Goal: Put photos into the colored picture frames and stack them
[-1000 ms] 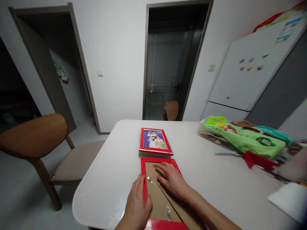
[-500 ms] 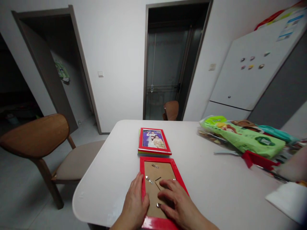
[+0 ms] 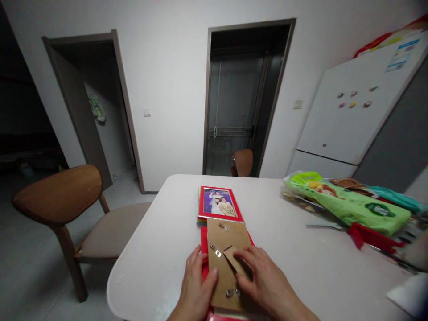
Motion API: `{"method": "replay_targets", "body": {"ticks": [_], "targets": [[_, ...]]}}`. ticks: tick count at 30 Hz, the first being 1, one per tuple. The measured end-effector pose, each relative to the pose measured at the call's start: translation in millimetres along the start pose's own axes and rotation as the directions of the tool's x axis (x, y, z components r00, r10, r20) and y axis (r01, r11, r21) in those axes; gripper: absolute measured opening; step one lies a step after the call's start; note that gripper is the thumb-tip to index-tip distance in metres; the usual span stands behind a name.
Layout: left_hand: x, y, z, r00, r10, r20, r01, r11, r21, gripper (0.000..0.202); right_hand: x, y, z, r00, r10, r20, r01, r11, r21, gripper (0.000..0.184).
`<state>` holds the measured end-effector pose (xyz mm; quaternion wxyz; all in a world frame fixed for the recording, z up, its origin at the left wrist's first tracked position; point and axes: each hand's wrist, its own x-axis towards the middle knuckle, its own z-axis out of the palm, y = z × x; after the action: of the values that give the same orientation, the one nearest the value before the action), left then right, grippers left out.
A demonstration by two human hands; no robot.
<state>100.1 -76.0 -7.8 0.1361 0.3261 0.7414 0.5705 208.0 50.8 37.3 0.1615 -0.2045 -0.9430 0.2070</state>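
A red picture frame (image 3: 204, 235) lies face down on the white table. Its brown backing board (image 3: 222, 267) is raised out of the frame and sits slightly askew over it, with metal clips on its face. My right hand (image 3: 262, 274) pinches the stand flap (image 3: 239, 262), which is tilted up from the board. Along the left side, my left hand (image 3: 197, 281) holds the frame's edge, its thumb resting on the board. Just beyond, a small stack of frames has a red-framed wedding photo (image 3: 219, 203) on top.
On the table's right lie a green tissue pack (image 3: 351, 200), a grey-handled utensil (image 3: 323, 225), a red object (image 3: 372, 236) and a white tissue (image 3: 409, 292). A wooden chair (image 3: 60, 191) stands left, another chair (image 3: 242, 162) behind the table. A white fridge (image 3: 354, 125) is at the right.
The backing board has come up out of the red frame. My right hand has closed on the stand flap and lifted it. The view has tilted up slightly.
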Motion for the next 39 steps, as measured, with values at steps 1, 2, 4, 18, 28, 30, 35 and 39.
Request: {"method": "replay_targets", "body": {"ticks": [1, 2, 4, 18, 28, 30, 35, 39], "targets": [[2, 5, -2.4, 0.999, -0.038, 0.001, 0.037, 0.991, -0.128, 0.035, 1, -6, -3, 1.0, -0.029, -0.004, 0.029, 0.999, 0.028, 0.031], [4, 9, -6.6, 0.997, -0.074, 0.016, 0.076, 0.968, -0.24, 0.034, 1, -11, -6, 0.998, -0.064, -0.007, 0.065, 0.995, 0.069, 0.03], [6, 13, -21.1, 0.99, -0.131, 0.06, 0.144, 0.919, -0.368, 0.034, 1, -10, -7, 0.994, -0.101, -0.035, 0.105, 0.984, 0.142, 0.032], [17, -27, -112.7, 0.967, -0.096, -0.235, 0.154, 0.958, 0.242, 0.053, 6, 67, -6, 0.87, 0.472, 0.139, -0.478, 0.742, 0.471, 0.058], [-25, 42, 57.1, 0.803, 0.481, 0.352, -0.588, 0.737, 0.334, 0.061, -13, 27, -34, 0.898, 0.335, 0.285, -0.371, 0.229, 0.9, 0.07], [-22, 53, 59.5, 0.758, 0.511, 0.405, -0.643, 0.691, 0.332, 0.054, -11, 29, -32, 0.895, 0.352, 0.275, -0.376, 0.26, 0.889, 0.073], [-15, 53, 2.1, 0.913, 0.402, 0.077, -0.404, 0.858, 0.318, 0.048, -3, 66, -14, 0.882, 0.444, 0.156, -0.404, 0.544, 0.735, 0.069], [-19, 15, -38.6, 0.979, 0.152, -0.134, -0.104, 0.945, 0.309, 0.038, 0, 94, 2, 0.908, 0.418, 0.039, -0.394, 0.816, 0.423, 0.051]]}}
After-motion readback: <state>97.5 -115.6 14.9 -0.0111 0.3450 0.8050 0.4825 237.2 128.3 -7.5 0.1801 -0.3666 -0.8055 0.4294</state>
